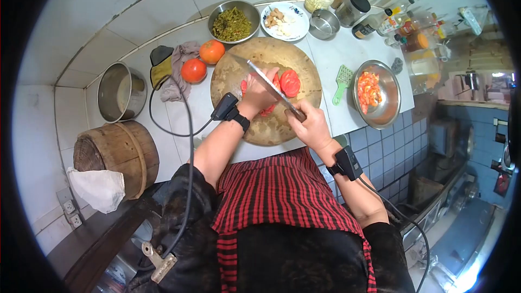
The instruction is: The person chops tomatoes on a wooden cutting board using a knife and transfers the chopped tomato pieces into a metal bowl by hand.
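1. Right in front of you, your right hand (310,126) was clenched around the handle of the knife (269,86), its blade slanting across above your other hand.
2. There was your left hand (257,97), down over the red tomato pieces on the round board (299,57); whether its fingers gripped or merely pressed, I couldn't tell.
3. Just beyond, tomato slices (290,83) lay on the wood: cut, by the look of them, but not in any bowl.
4. Off to your right, the steel bowl (387,109) held a heap of chopped tomato (369,89), so that share seemed done.
5. Past the board's left edge sat two whole tomatoes (194,70), apparently uncut: the share left over.
6. Now the surroundings! A black cable (190,195) looped by your left arm, the likeliest snag; a wooden tub (120,154) and metal pot (120,92) stood beyond it.
7. A green tool (343,80) lay between board and steel bowl, clear of the blade.
8. Farthest out: a bowl of chopped greens (232,24), a patterned plate (297,26), a metal cup (324,24) and dark-lidded jar (354,10).
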{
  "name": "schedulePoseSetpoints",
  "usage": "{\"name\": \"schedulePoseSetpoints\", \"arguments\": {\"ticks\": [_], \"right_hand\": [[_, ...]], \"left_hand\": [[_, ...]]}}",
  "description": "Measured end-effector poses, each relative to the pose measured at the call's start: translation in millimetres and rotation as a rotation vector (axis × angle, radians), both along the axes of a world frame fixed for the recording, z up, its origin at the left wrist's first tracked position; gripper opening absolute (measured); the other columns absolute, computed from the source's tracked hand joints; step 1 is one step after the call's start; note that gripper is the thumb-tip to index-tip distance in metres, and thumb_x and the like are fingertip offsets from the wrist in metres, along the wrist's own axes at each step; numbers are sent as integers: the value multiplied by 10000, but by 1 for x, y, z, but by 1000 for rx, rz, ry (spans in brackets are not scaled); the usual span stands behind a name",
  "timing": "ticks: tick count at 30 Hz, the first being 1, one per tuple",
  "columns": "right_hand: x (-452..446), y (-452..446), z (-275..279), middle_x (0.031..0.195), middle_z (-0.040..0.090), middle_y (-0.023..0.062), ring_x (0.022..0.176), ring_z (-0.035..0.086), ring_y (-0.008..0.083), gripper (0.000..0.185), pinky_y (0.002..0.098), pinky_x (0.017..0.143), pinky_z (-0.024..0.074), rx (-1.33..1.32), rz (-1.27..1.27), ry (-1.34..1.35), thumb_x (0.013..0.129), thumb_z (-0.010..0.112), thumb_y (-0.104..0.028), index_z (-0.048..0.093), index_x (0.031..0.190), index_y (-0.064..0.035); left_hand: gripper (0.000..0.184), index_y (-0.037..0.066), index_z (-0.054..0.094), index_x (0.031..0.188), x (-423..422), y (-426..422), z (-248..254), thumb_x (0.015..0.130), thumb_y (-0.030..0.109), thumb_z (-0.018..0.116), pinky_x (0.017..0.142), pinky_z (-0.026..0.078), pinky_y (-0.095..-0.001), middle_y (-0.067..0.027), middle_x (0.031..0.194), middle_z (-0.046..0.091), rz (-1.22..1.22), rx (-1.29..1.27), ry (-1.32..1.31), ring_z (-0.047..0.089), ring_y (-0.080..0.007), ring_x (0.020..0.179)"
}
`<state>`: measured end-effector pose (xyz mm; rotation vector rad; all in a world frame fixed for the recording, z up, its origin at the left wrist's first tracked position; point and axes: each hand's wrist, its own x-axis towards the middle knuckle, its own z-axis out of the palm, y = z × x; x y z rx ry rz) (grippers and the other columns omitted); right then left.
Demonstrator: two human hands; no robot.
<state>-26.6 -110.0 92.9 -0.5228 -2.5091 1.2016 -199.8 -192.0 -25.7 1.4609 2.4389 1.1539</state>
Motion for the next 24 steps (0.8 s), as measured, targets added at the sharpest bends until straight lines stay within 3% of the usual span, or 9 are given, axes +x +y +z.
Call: {"name": "schedulePoseSetpoints", "arguments": {"ticks": [3,4,8,12,15,17,20,24], "right_hand": [[-1,6,12,710,631,199,652,656,366,180,400,579,491,-92,-40,-40,855,705,-149,600,933,-25],[-2,8,14,708,630,202,646,654,359,181,393,583,488,-119,-70,-55,864,700,-155,600,929,-19],[0,15,4,701,624,213,633,644,353,205,386,588,487,-117,-127,-49,881,691,-184,602,936,-7],[-1,14,-13,723,627,248,697,644,422,235,437,620,493,-180,-170,-123,898,666,-210,613,997,-3],[-5,5,-16,746,633,267,741,637,461,258,484,652,498,-170,-128,-178,907,642,-225,611,1045,-10],[-8,-4,-20,758,637,274,761,632,476,266,510,670,499,-158,-91,-202,911,629,-233,606,1060,-14],[-11,-21,-35,756,633,291,776,630,485,272,538,708,494,-135,115,-477,917,607,-258,590,1029,-10],[-15,-35,-54,775,637,296,799,634,486,269,542,731,495,-142,193,-538,918,600,-251,594,1006,4]], "left_hand": [[572,114,650,1079,-3,4,-18,598,341,860,887,419,-480,-123,1000,607,-32,-15,162,579,-348,1013],[562,118,655,1080,-4,-3,2,608,343,860,855,419,-467,-102,989,603,-75,-170,137,579,-337,991],[423,88,628,952,-1,-12,15,633,247,857,867,410,-452,-101,937,568,-97,-67,8,560,-325,978],[454,80,589,945,1,-35,14,625,255,860,846,425,-453,-118,997,588,-52,-3,92,579,-339,977],[388,71,584,907,12,-77,27,654,194,851,830,450,-447,-119,926,548,94,71,20,562,-324,911],[352,54,562,880,21,-109,26,678,158,831,755,484,-392,-110,929,541,367,83,-284,565,-287,820],[325,38,544,856,28,-149,8,703,144,810,679,488,-333,-103,908,536,593,10,-389,556,-234,745],[344,28,541,841,36,-161,-8,718,192,818,685,498,-331,-110,874,543,734,-2,-640,559,-198,719]]}}
